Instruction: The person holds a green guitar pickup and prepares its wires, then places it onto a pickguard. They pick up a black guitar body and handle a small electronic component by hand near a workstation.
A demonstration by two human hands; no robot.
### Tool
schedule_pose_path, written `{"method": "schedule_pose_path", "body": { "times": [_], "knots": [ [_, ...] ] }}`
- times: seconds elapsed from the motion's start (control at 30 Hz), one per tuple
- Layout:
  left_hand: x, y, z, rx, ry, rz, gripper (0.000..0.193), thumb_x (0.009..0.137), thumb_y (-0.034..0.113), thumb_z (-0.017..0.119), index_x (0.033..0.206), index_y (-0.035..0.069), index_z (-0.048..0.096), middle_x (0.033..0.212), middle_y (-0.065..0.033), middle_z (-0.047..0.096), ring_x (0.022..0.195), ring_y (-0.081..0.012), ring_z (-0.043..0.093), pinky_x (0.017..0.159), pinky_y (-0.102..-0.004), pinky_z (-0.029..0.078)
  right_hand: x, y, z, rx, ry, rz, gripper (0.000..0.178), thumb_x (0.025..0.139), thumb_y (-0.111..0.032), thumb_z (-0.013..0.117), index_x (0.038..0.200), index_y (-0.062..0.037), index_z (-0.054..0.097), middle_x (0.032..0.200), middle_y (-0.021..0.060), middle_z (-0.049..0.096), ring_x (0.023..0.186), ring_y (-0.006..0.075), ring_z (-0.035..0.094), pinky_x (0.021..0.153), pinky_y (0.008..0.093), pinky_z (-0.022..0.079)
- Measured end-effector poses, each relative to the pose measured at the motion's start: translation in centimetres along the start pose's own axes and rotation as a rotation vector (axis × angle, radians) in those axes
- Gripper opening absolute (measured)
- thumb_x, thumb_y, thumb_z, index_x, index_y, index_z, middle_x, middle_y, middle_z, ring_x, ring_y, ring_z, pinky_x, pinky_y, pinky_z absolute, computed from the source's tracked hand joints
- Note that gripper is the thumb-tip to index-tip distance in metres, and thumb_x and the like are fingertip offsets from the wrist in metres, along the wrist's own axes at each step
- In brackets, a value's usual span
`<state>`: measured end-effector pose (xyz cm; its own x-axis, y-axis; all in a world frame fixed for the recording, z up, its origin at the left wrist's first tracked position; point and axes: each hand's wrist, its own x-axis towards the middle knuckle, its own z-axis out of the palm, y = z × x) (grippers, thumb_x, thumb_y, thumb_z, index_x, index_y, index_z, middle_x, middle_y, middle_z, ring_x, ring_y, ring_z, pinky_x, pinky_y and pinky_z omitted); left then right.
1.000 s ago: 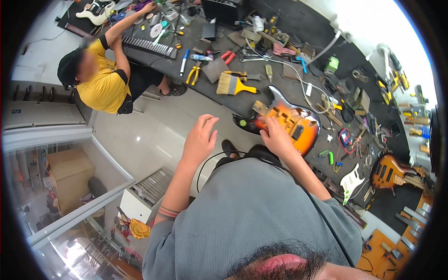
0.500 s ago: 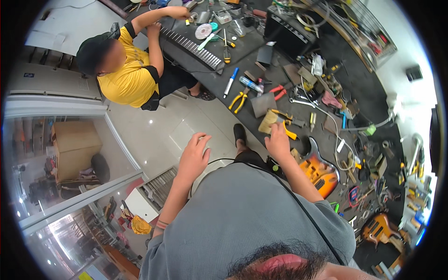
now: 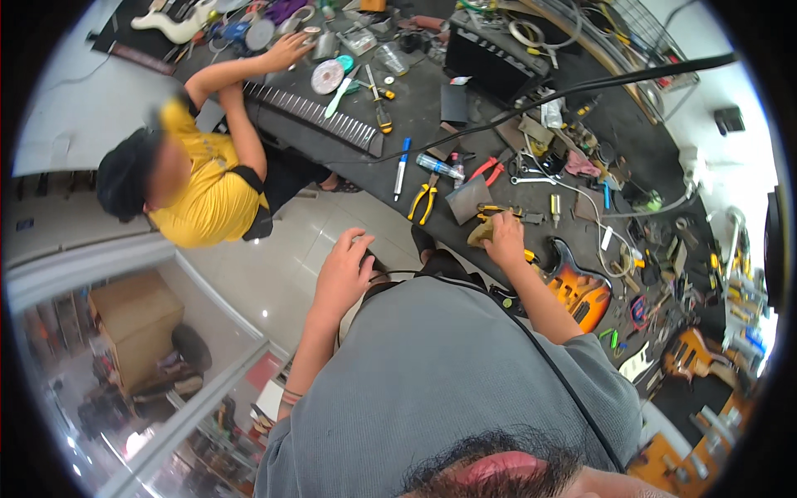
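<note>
My right hand [image 3: 504, 242] is at the bench's near edge, its fingers closed on a small tan sheet [image 3: 478, 236] that looks bent. The palm and fingers cover part of the sheet. Just beyond the fingertips lies a yellow-and-black hand tool [image 3: 501, 211], partly hidden. A grey square sheet [image 3: 469, 202] rests on the bench to the left of it. Above my lap, away from the bench, my left hand [image 3: 342, 270] hangs with loosely bent fingers apart and nothing in it. Close to my right forearm is a sunburst guitar body [image 3: 581, 286].
Yellow pliers [image 3: 424, 203], a blue-and-white marker [image 3: 401, 170] and red-handled pliers [image 3: 491, 168] lie on the dark bench [image 3: 374, 176]. A black amplifier box [image 3: 490, 62] stands farther back. A black cable [image 3: 581, 89] crosses the view. At left, a person in yellow [image 3: 199, 178] reaches over a fretted neck [image 3: 320, 119].
The view has shifted, and the tan sheet looks bent now, with my right fingers closer around it. My left hand stays empty. The other person's reaching hand has opened out flatter.
</note>
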<state>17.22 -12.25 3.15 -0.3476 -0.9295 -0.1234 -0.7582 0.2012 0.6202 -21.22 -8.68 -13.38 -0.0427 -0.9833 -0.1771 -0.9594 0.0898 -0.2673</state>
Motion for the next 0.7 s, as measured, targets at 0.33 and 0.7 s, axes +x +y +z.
{"method": "schedule_pose_path", "body": {
  "times": [0.33, 0.7],
  "knots": [
    [2.1, -1.7, -1.3, -0.033, -0.07, 0.086, 0.034, 0.096, 0.007, 0.073, 0.129, 0.005, 0.067, 0.141, -0.0134, 0.061, 0.115, -0.0354, 0.068, 0.096, -0.0452, 0.057, 1.2, -1.5, -4.9, 0.079, 0.09, -0.116, 0.026, 0.084, -0.003, 0.063, 0.11, -0.0091, 0.061, 0.107, 0.0121, 0.071, 0.107, 0.0349, 0.066, 0.092, 0.0496, 0.048],
    [4.3, 0.2, -0.9, -0.001, -0.143, 0.124, 0.034, 0.097, 0.009, 0.072, 0.131, 0.005, 0.067, 0.143, -0.0146, 0.06, 0.122, -0.0376, 0.066, 0.098, -0.0455, 0.056, 9.1, -0.7, -5.6, 0.129, 0.467, -0.095, 0.044, 0.086, -0.004, 0.066, 0.13, -0.0079, 0.064, 0.122, 0.0165, 0.065, 0.119, 0.0361, 0.064, 0.116, 0.0521, 0.044]
  ]
}}
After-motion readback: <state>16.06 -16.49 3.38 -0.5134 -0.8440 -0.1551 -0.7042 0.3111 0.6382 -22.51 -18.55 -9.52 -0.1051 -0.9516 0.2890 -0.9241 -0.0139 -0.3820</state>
